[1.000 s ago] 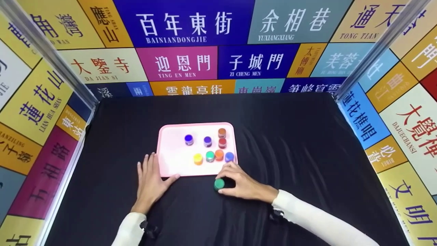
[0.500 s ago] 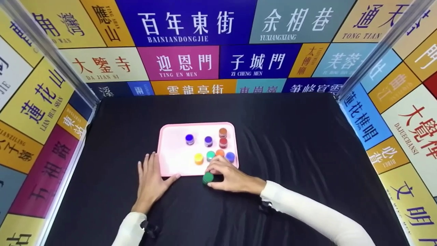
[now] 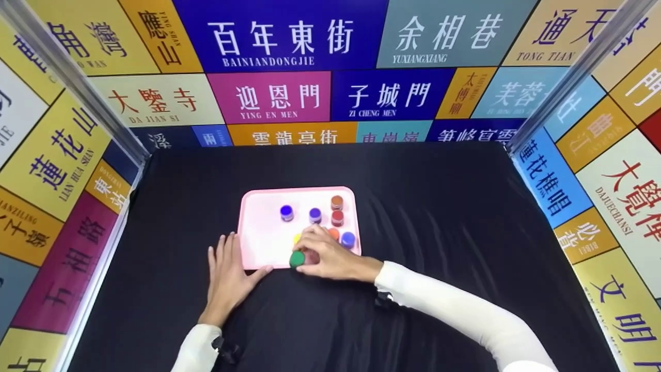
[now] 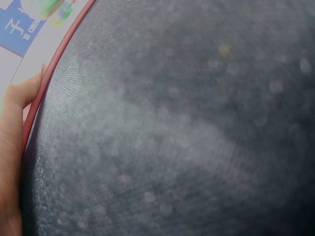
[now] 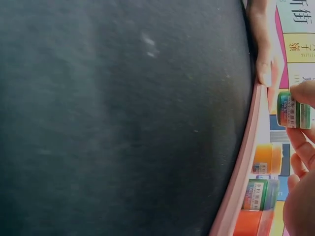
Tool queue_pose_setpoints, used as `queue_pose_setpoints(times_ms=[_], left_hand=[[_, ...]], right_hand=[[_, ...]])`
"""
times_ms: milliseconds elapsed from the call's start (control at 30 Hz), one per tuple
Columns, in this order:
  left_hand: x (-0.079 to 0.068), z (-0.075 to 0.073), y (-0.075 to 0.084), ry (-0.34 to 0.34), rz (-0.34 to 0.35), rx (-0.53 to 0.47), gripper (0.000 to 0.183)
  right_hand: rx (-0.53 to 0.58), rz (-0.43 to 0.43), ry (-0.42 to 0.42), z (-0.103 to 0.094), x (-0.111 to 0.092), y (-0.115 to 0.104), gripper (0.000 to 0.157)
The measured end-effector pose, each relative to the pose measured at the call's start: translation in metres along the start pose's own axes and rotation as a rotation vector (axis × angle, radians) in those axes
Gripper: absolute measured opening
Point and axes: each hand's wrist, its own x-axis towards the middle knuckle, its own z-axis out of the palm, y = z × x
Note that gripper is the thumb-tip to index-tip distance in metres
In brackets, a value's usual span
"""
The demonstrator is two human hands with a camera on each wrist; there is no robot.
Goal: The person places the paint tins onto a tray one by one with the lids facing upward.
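Note:
A small green paint jar (image 3: 297,259) is pinched between the thumb and fingers of my right hand (image 3: 330,254), over the front edge of a pink tray (image 3: 258,232). In the right wrist view that jar (image 5: 290,109) has a printed label and appears raised above the tray. My left hand (image 3: 227,276) lies with straight fingers against the tray's front left corner, its thumb (image 4: 30,91) touching the rim in the left wrist view. Behind my right hand, a yellow jar (image 5: 266,158) and a lighter green jar (image 5: 255,194) are mostly hidden from the head view.
Other jars stand on the tray: a dark blue jar (image 3: 286,212), a purple jar (image 3: 315,215), a brown jar (image 3: 336,202), a red jar (image 3: 337,217), an orange jar (image 3: 333,234) and a blue jar (image 3: 348,239). Black cloth (image 3: 439,222) covers the table; printed panels (image 3: 289,36) surround it.
My right hand has carried the green paint jar leftward and slightly away from me, from the cloth in front of the tray to over its front edge. My left hand stays in place.

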Motion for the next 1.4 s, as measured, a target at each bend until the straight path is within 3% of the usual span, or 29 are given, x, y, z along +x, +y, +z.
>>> queue_pose_setpoints(times_ms=[267, 833, 1067, 1400], left_hand=[[0.0, 0.002, -0.001, 0.026, 0.024, -0.006, 0.127], [0.0, 0.004, -0.003, 0.057, 0.041, -0.009, 0.125], [0.001, 0.002, -0.005, 0.031, 0.028, 0.002, 0.127], [0.001, 0.004, -0.002, 0.065, 0.05, -0.013, 0.126]], right_hand=[[0.021, -0.007, 0.032, 0.001, 0.017, 0.001, 0.031], [-0.076, 0.014, 0.059, 0.018, 0.049, 0.013, 0.029], [-0.106, 0.095, 0.04, 0.021, 0.054, 0.017, 0.028], [-0.218, 0.228, -0.004, 0.024, 0.053, 0.017, 0.031]])
